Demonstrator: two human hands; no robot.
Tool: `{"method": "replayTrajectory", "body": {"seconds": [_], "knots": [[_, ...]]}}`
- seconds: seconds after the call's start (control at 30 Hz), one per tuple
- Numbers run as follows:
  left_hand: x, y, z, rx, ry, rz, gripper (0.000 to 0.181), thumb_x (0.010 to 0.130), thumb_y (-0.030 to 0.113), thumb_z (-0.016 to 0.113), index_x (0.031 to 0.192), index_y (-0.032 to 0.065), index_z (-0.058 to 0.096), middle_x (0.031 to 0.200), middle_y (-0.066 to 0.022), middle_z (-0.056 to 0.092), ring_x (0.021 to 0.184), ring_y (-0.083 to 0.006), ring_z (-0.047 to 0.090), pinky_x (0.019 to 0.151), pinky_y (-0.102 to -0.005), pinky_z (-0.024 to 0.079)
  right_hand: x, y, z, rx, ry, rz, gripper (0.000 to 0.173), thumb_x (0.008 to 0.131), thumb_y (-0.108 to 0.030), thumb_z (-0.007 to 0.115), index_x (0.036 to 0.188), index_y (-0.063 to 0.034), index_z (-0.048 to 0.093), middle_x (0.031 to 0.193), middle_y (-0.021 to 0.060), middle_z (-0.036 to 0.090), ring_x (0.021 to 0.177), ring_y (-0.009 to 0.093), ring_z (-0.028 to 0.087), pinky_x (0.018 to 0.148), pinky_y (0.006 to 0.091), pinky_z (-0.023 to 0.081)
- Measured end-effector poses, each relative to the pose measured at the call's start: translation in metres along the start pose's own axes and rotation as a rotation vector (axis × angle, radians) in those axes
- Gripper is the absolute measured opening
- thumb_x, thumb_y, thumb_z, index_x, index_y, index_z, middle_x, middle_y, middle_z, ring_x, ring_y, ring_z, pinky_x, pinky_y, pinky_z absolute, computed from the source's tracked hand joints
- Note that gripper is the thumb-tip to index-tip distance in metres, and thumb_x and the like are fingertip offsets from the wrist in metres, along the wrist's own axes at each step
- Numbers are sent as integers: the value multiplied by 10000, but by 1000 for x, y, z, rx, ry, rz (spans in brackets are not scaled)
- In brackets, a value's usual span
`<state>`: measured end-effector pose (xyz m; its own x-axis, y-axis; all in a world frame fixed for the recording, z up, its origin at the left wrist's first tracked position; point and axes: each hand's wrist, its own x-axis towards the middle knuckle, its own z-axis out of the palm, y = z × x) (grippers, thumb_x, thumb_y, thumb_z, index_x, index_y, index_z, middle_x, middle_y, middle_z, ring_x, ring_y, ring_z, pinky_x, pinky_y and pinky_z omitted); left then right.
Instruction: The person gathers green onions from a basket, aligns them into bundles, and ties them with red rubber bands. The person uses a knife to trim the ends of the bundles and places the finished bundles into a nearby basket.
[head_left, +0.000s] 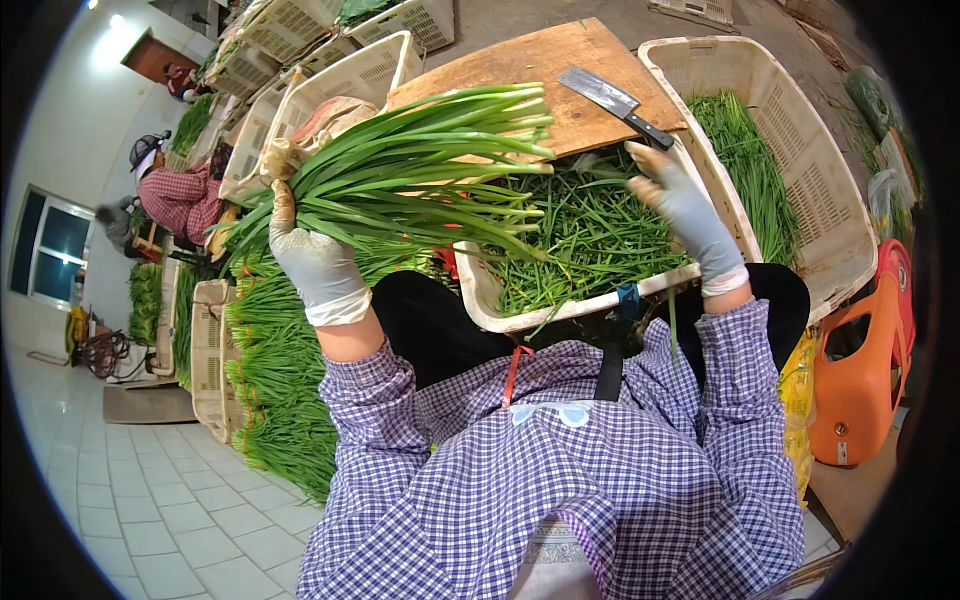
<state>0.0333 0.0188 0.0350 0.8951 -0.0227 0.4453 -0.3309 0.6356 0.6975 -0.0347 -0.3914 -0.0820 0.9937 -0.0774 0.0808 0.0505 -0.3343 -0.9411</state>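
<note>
My left hand (319, 262), in a pale, soiled glove, grips a loose bunch of garlic chives (420, 172) by the leafy part. The pale cut ends fan out to the right, over the edge of the wooden board (495, 67). My right hand (686, 210), gloved too, hovers by the right rim of a white plastic crate (487, 311). Its fingers are apart and nothing shows between them. Loose green leaf scraps (592, 232) fill that crate. Just beyond my right fingertips a cleaver (611, 101) with a black handle lies on the board.
Banded chive bundles (281, 382) are stacked to my left. Another white crate (832, 180) at right holds loose chives (742, 165). An orange plastic stool (859, 375) stands at far right. A person in a checked shirt (176, 195) sits at far left among more crates.
</note>
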Motion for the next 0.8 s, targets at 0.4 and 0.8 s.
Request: {"method": "replayTrajectory", "body": {"seconds": [0.4,0.8], "knots": [[-1,-4,10,80,56,-23,379,1049,199,419,1355,-10,498,1413,-160,507,1294,-336,487,1129,-516,365,7,21,32,856,-4,-25,347,1024,-336,507,1048,-19,644,745,-11,600,633,71,543,733,249,517],[-4,-21,65,-158,-87,110,252,1006,190,518,1178,32,611,1231,-135,612,1198,-268,566,1098,-582,387,-22,-59,94,225,-81,-527,249,943,-29,581,1187,0,626,1133,87,652,988,144,637,806,263,565]]}}
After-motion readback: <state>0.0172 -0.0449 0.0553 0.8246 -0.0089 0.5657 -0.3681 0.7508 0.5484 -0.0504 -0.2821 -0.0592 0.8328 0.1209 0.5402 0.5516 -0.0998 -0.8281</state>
